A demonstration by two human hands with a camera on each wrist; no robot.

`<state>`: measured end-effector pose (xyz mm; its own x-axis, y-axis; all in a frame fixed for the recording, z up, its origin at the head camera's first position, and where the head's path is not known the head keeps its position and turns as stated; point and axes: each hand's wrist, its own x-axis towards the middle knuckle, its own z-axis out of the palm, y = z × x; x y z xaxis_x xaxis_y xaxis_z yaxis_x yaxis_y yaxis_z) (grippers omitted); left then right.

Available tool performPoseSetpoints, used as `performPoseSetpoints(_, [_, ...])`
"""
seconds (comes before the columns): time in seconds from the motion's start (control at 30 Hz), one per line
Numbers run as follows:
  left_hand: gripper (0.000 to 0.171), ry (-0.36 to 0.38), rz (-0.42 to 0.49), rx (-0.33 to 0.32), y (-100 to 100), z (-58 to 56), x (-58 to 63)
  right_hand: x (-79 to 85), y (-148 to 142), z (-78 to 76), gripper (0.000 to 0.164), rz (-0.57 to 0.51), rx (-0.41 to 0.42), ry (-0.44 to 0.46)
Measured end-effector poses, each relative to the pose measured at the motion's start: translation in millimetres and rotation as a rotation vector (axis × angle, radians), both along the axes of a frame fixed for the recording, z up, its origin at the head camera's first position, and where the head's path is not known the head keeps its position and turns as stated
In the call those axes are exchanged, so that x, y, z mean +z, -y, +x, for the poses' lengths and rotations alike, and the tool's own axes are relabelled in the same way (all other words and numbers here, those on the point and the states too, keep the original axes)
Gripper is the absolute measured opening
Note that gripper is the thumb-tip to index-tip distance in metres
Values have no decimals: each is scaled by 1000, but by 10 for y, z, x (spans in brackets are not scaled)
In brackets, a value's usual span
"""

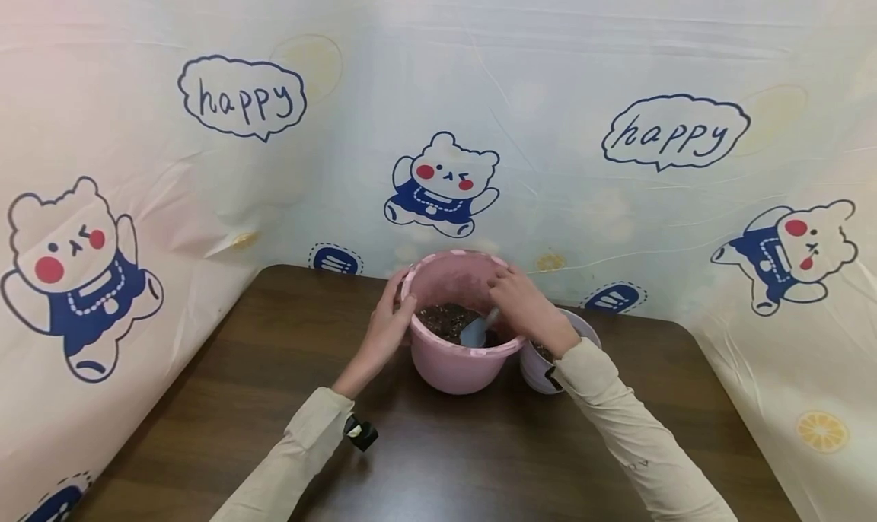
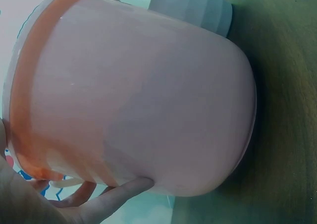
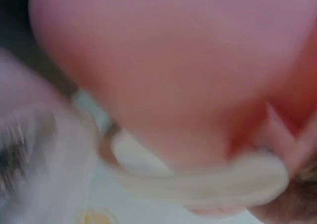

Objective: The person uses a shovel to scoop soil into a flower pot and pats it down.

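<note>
A pink bucket (image 1: pixel 455 373) holds dark soil (image 1: pixel 438 320). My left hand (image 1: pixel 387 324) grips its left side, the thumb at the rim; in the left wrist view the fingers of that hand (image 2: pixel 94 204) lie against the outer wall of the bucket (image 2: pixel 148 95). Over the right rim reaches my right hand (image 1: pixel 527 305), holding a small trowel with a grey-blue blade (image 1: pixel 473 332) that points down at the soil. The grip on its handle is mostly hidden. The right wrist view is blurred, with the bucket (image 3: pixel 163 60) filling much of it.
A smaller whitish pot (image 1: pixel 540 377) with soil stands right of the bucket, partly under my right forearm. Both sit on a dark wooden table (image 1: pixel 425 453). Printed cloth (image 1: pixel 548 65) hangs around the table's back and sides.
</note>
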<state>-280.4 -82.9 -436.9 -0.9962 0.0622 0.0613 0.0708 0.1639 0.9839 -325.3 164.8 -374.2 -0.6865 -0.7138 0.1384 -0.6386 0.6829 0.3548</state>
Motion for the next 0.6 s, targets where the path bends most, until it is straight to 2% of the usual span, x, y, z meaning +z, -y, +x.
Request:
performPoseSetpoints(0.13, [62,0,-2,4,4,0,3,-33,-30,-50,29,-61,40,75])
performPoseSetpoints(0.3, [62,1,-3,2,10,-2,3,-46,-57,-90,30,-128,65,106])
performPoseSetpoints(0.6, [62,8,-13,9,-7,-4,14,-33,-86,-75,28,-263,80,191])
